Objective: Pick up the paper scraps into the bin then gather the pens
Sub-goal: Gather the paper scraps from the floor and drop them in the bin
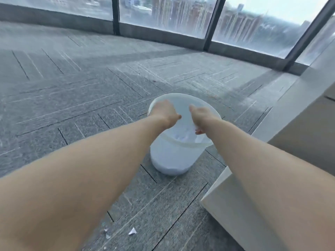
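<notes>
Both hands hover over the bin (pixel 174 158), left hand (pixel 165 110) and right hand (pixel 200 115); grip cannot be told; scraps (pixel 132 231) short of the bin risk being overlooked.

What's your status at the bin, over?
Left hand and right hand both over the white bin, grips unclear. Paper already inside. Scraps left on the carpet by the left arm. No pens in sight.
</notes>
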Action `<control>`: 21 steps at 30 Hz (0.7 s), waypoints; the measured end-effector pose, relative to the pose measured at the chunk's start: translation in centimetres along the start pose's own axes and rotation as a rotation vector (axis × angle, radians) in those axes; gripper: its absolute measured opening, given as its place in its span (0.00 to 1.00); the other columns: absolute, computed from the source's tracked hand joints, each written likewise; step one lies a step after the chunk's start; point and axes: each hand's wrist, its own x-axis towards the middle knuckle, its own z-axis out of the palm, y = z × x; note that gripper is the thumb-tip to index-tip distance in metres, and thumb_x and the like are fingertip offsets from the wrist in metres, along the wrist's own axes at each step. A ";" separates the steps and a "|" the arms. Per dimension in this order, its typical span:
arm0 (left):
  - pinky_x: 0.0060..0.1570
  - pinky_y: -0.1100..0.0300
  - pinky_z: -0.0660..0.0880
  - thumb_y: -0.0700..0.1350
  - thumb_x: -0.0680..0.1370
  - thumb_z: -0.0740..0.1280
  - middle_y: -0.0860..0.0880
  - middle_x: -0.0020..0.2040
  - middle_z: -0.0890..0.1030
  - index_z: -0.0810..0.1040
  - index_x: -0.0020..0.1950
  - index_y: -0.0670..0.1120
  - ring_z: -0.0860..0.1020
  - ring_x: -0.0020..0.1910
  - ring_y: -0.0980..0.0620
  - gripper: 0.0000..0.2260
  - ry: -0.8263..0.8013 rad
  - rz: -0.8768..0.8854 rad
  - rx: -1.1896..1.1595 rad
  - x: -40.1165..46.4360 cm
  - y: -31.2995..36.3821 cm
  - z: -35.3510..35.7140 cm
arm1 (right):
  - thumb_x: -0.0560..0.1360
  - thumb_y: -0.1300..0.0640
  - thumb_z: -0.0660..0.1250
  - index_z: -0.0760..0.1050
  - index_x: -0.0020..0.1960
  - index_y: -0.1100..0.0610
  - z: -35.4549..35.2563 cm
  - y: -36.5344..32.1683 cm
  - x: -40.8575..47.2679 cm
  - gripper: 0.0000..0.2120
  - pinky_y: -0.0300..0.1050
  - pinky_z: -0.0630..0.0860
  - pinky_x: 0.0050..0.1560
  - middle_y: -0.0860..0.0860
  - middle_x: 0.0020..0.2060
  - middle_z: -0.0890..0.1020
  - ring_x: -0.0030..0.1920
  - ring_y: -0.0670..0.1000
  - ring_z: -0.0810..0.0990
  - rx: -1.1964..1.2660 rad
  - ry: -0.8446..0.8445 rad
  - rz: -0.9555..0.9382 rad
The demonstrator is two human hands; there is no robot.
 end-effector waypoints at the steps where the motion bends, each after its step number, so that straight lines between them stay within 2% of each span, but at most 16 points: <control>1: 0.53 0.53 0.77 0.47 0.78 0.64 0.42 0.52 0.83 0.81 0.54 0.40 0.80 0.51 0.43 0.13 0.035 0.003 -0.052 -0.1 -0.4 0.0 | 0.82 0.46 0.50 0.73 0.63 0.63 0.0 -0.1 0.0 0.24 0.47 0.73 0.50 0.59 0.52 0.76 0.49 0.59 0.77 -0.034 0.005 -0.013; 3: 0.52 0.53 0.77 0.43 0.78 0.62 0.43 0.50 0.83 0.81 0.53 0.41 0.80 0.49 0.43 0.11 0.127 0.007 -0.169 -0.9 -1.6 0.0 | 0.83 0.48 0.48 0.71 0.67 0.64 0.5 -0.3 -0.3 0.25 0.46 0.69 0.59 0.61 0.63 0.75 0.61 0.60 0.75 -0.061 0.058 -0.072; 5: 0.49 0.55 0.76 0.42 0.79 0.61 0.45 0.47 0.83 0.81 0.52 0.42 0.80 0.48 0.45 0.09 0.218 0.032 -0.234 -2.3 -3.2 0.1 | 0.82 0.51 0.50 0.77 0.61 0.63 1.3 -0.6 -0.9 0.22 0.49 0.69 0.61 0.61 0.62 0.78 0.62 0.61 0.75 -0.013 0.139 -0.173; 6: 0.47 0.56 0.75 0.42 0.79 0.61 0.46 0.45 0.82 0.80 0.52 0.43 0.79 0.46 0.47 0.09 0.250 0.045 -0.237 -3.3 -4.2 0.2 | 0.80 0.53 0.53 0.80 0.54 0.60 2.0 -0.6 -1.4 0.19 0.52 0.73 0.59 0.60 0.56 0.81 0.57 0.61 0.78 0.058 0.181 -0.236; 8: 0.40 0.58 0.70 0.42 0.78 0.61 0.50 0.38 0.79 0.78 0.52 0.44 0.75 0.37 0.50 0.07 0.290 0.066 -0.244 -5.8 -6.7 0.4 | 0.76 0.55 0.56 0.79 0.40 0.56 4.0 -0.7 -3.3 0.15 0.55 0.79 0.47 0.56 0.41 0.84 0.43 0.59 0.82 0.216 0.207 -0.343; 10: 0.36 0.59 0.68 0.42 0.78 0.62 0.53 0.34 0.74 0.75 0.51 0.46 0.71 0.33 0.53 0.04 0.296 0.092 -0.216 -8.9 -9.8 1.0 | 0.76 0.57 0.58 0.77 0.37 0.57 7.0 -0.2 -6.8 0.12 0.48 0.78 0.34 0.52 0.33 0.82 0.32 0.53 0.80 0.270 0.126 -0.437; 12: 0.36 0.56 0.72 0.42 0.77 0.63 0.51 0.35 0.75 0.74 0.50 0.46 0.72 0.35 0.51 0.03 0.234 0.100 -0.134 -12.6 -13.3 2.1 | 0.76 0.57 0.60 0.77 0.38 0.59 11.0 1.8 -10.2 0.11 0.48 0.76 0.33 0.52 0.31 0.81 0.31 0.54 0.80 0.158 0.018 -0.550; 14: 0.41 0.53 0.75 0.43 0.76 0.64 0.50 0.40 0.77 0.74 0.49 0.47 0.75 0.39 0.48 0.03 0.098 0.089 -0.038 -16.8 -17.1 3.8 | 0.76 0.55 0.60 0.76 0.39 0.59 15.7 5.3 -12.9 0.11 0.53 0.77 0.38 0.53 0.33 0.81 0.35 0.57 0.79 -0.055 -0.114 -0.603; 18: 0.44 0.55 0.74 0.44 0.76 0.64 0.50 0.46 0.77 0.77 0.49 0.48 0.78 0.45 0.47 0.04 -0.210 0.047 0.104 -26.1 -23.2 7.6 | 0.78 0.53 0.59 0.74 0.45 0.52 22.9 13.4 -17.5 0.07 0.53 0.78 0.46 0.49 0.45 0.81 0.45 0.55 0.79 -0.528 -0.501 -0.489; 21: 0.45 0.57 0.73 0.45 0.77 0.63 0.52 0.48 0.76 0.77 0.51 0.49 0.78 0.47 0.49 0.06 -0.308 -0.018 0.115 -31.7 -25.5 9.8 | 0.79 0.53 0.58 0.73 0.58 0.50 24.9 17.5 -20.4 0.09 0.52 0.79 0.46 0.51 0.54 0.76 0.49 0.55 0.77 -0.703 -0.604 -0.434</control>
